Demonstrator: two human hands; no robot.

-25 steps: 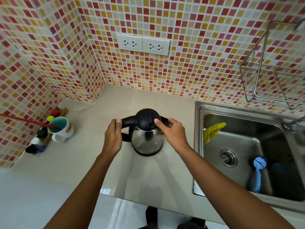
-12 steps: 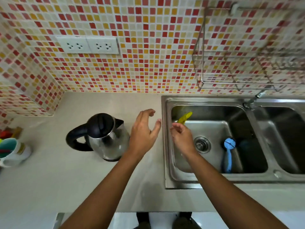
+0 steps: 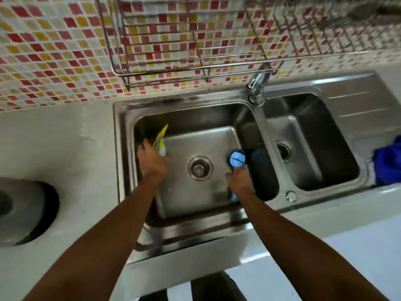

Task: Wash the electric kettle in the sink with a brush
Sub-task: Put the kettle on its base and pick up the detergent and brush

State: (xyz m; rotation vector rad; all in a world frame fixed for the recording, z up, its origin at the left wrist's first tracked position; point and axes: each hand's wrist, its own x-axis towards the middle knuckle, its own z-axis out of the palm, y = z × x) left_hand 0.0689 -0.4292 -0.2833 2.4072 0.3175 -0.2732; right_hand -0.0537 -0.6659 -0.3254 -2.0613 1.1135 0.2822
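The steel electric kettle [image 3: 19, 211] stands on the counter at the far left edge, blurred and cut off by the frame. Both hands are down in the left basin of the sink [image 3: 195, 118]. My right hand [image 3: 238, 181] is wrapped over the handle of the blue brush [image 3: 237, 158]; its round pale-blue head sticks out beyond my fingers and the handle's end shows below my wrist. My left hand [image 3: 152, 164] grips the lower part of a yellow pouch [image 3: 161, 137] that leans in the basin's left corner.
A drain strainer [image 3: 199, 168] sits between my hands. The tap [image 3: 258, 83] rises at the divider to the right basin [image 3: 303, 144]. A wire rack [image 3: 191, 51] hangs on the tiled wall above. A blue cloth [image 3: 388, 161] lies at the right edge.
The view has swung right, from the kettle to the sink. My left hand moved off the counter onto the yellow pouch; my right hand moved from the pouch to the brush handle.
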